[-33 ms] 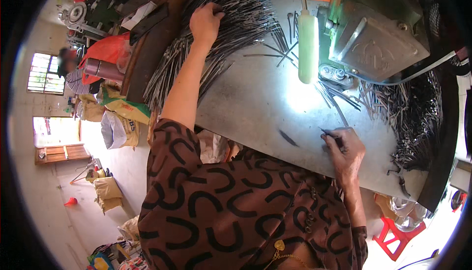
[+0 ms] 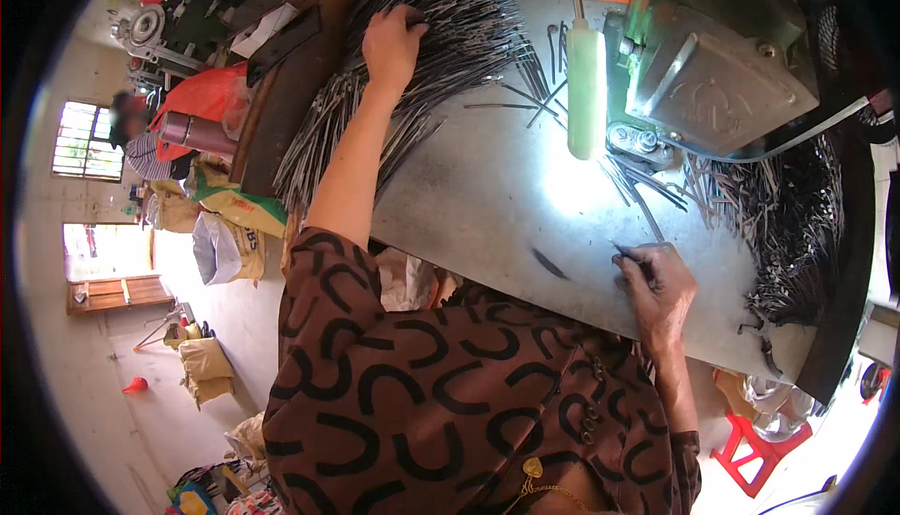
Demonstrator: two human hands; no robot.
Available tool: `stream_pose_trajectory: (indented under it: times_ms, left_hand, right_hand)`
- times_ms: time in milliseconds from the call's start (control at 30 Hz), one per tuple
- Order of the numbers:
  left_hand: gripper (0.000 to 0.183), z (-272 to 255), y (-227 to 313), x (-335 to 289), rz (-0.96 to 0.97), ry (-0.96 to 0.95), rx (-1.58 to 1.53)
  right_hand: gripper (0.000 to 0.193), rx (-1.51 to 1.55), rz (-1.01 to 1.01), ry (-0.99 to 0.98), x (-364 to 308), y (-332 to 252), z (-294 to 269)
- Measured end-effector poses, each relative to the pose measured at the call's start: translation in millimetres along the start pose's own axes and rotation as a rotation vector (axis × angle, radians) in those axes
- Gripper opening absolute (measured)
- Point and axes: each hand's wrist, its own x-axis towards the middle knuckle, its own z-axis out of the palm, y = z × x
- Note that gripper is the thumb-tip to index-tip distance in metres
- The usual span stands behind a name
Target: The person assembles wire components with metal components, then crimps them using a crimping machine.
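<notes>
My left hand (image 2: 392, 46) reaches over a large pile of thin black strips (image 2: 450, 9) at the far left of the metal table. Its fingers curl down against the strips, and whatever lies in them is hidden. Near the table's front edge, my right hand (image 2: 658, 283) is closed in a pinch, with the dark tip of a thin piece (image 2: 619, 249) showing at the thumb and forefinger. One black strip (image 2: 649, 220) ends just beyond that hand. A short, dark, pointed sliver (image 2: 549, 264) lies to the left of it.
A green metal machine (image 2: 722, 84) stands at the back right, with a lit lamp (image 2: 587, 93) hanging beside it. Loose strips (image 2: 642, 182) lie below its head. A tangled heap of black pieces (image 2: 797, 224) covers the right side. A pinkish flask (image 2: 197, 131) stands left of the table.
</notes>
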Motion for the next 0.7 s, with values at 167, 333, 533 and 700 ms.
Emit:
stream_pose_trajectory:
  times_ms: [167, 333, 533, 700]
  left_hand:
    - [0.014, 4.1, 27.3, -8.2, 0.192, 0.275, -0.164]
    - [0.022, -10.2, 114.6, -14.5, 0.658, 0.272, -0.182]
    - [0.025, -36.4, 196.9, -96.1, 0.004, -0.611, -0.892]
    - [0.021, -13.8, 224.1, -131.2, -0.729, -0.961, -1.459]
  right_hand:
    - [0.015, 0.021, 0.199, 0.031, -3.8, 10.2, -2.8]
    - [0.026, 0.271, 0.573, -0.010, 11.3, 13.2, -13.4]
    - [0.024, 0.640, 0.606, -0.021, 48.9, 24.0, -33.1]
    - [0.020, 0.845, 0.519, 0.044, 67.2, 20.1, -8.0]
